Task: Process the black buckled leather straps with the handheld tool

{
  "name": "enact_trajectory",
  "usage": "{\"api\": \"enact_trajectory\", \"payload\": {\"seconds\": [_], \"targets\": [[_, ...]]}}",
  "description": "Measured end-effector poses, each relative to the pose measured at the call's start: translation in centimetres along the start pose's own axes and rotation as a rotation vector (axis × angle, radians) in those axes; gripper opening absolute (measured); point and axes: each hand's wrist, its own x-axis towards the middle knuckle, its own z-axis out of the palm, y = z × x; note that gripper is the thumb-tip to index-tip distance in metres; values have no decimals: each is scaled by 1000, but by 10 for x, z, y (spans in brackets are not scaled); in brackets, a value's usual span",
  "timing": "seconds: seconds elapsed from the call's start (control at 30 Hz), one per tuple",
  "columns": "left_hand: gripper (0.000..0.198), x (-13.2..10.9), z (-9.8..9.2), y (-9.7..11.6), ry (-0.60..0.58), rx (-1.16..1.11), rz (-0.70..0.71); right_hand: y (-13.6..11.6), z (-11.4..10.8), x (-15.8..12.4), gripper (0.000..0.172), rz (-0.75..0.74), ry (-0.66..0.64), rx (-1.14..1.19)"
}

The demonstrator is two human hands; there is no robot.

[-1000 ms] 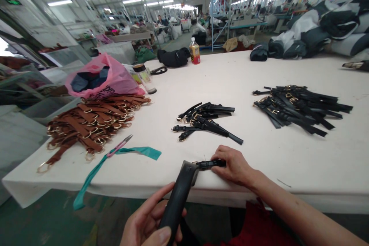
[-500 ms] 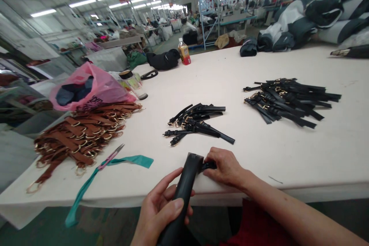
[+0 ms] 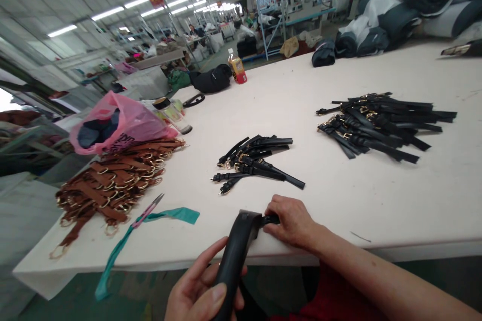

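Observation:
My left hand (image 3: 201, 286) is wrapped round a wide black strap (image 3: 230, 256), smooth like leather, which slants up from the bottom edge over the table's front edge. At its top end the strap bends over towards my right hand (image 3: 289, 218). My right hand is closed, pinching a narrow black strap piece (image 3: 270, 219) against that end; its fingers partly hide the piece. Just beyond my hands lies a small pile of black buckle straps (image 3: 259, 160) with gold-coloured buckles. A larger pile of similar straps (image 3: 387, 128) lies further right.
Brown straps with metal rings (image 3: 109, 180) are heaped at the left beside a pink plastic bag (image 3: 139, 125). Pink-handled scissors (image 3: 148, 209) lie on a green strip (image 3: 181, 214) that hangs over the table edge. A drink bottle (image 3: 237, 67) and dark rolls (image 3: 324, 54) stand further back.
The wide strap and my left hand have moved slightly left and down, and the strap's top end shows more of its bend. My right hand keeps its pinch. The view has tilted slightly.

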Motion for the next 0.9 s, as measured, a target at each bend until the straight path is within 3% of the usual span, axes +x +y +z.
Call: {"api": "enact_trajectory", "payload": {"seconds": [0.23,0.5,0.73,0.9], "targets": [[67,14,14,13,16,6,43,-1,-1,0,19,9,3,-23],[59,-2,-3,19,166,-22,95,-2,-2,-1,16,-6,-3,-26],[52,-6,11,8,53,-21,69,-3,-2,-1,15,-6,16,-6],[55,-1,9,15,115,16,127,-8,-2,-1,11,32,34,-1]]}}
